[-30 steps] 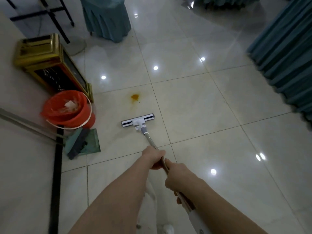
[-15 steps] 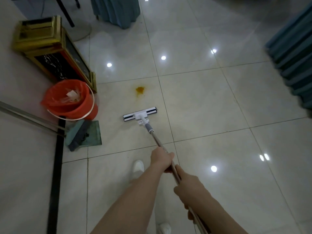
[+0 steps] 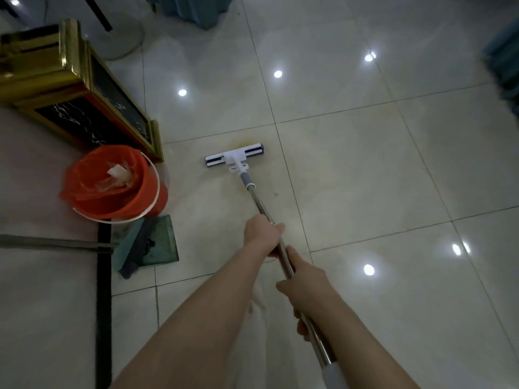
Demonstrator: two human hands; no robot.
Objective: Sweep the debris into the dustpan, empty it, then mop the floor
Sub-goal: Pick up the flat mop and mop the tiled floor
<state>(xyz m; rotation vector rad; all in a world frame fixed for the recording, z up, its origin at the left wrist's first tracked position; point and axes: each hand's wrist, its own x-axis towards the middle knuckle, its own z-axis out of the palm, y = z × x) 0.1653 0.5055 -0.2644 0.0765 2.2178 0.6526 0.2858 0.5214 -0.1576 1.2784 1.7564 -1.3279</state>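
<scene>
Gripping mop handle [image 3: 254, 196], left hand [image 3: 262, 234] ahead of right hand [image 3: 306, 287]; mop head [image 3: 234, 158] flat on floor [image 3: 365, 178] against yellowish smear [image 3: 247, 141].

Mop head [image 3: 234, 158] on the floor [image 3: 365, 178] at centre; handle [image 3: 259, 204] runs back to the viewer, left hand [image 3: 262, 234] on it ahead of the right hand [image 3: 304, 287]. Bucket [image 3: 132, 203] left of the mop head, litter [image 3: 118, 175] inside. Dustpan [image 3: 164, 242] just nearer than the bucket, left of the hands. Cabinet [image 3: 70, 88] beyond the bucket, just beside it.
</scene>
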